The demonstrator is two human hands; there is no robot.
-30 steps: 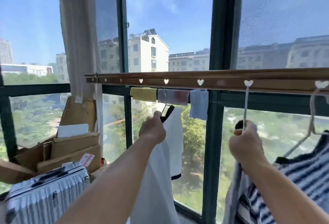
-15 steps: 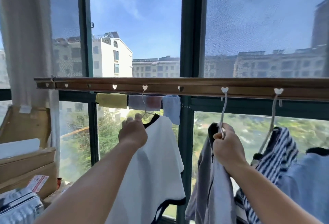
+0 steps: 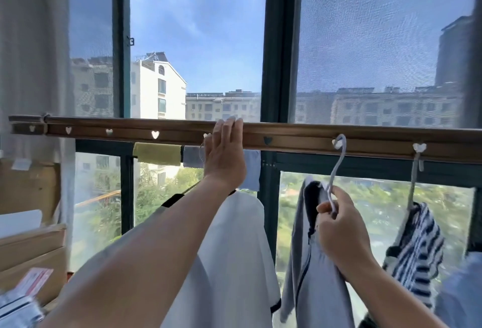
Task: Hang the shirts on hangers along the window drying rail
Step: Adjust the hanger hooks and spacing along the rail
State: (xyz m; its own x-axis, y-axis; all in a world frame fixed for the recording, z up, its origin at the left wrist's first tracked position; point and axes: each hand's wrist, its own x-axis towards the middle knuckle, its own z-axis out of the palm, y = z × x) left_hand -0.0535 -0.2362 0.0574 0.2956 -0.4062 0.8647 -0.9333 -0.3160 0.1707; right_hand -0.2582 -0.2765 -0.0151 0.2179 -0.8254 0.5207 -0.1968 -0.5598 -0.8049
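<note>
Head view, looking out along the window. Wooden drying rail (image 3: 365, 136) runs left to right across the frame, pierced by a row of heart-shaped holes. Left hand (image 3: 224, 155) reaches up, fingers straight and laid over the rail's top edge, holding nothing; just below its wrist hangs a white shirt (image 3: 234, 262) with dark trim, its hanger hook mostly hidden behind the hand. Right hand (image 3: 339, 231) sits lower and to the right, thumb and fingers pinching the neck of a white hanger (image 3: 336, 171) that carries a grey shirt (image 3: 307, 262). That hanger's hook is already seated in a heart hole (image 3: 337, 142) directly above the right hand, shaft rising near-vertical with a slight lean. A dark, unused heart hole (image 3: 267, 140) lies between the two hands. Further right, a striped shirt (image 3: 417, 239) hangs from another hook. Judgement: the grey shirt looks hung; what remains is letting go or squaring the cloth. The right hand is the nearer one, with the hook straight up from its grip. Small cloths (image 3: 157, 153) hang behind the rail at left.
</note>
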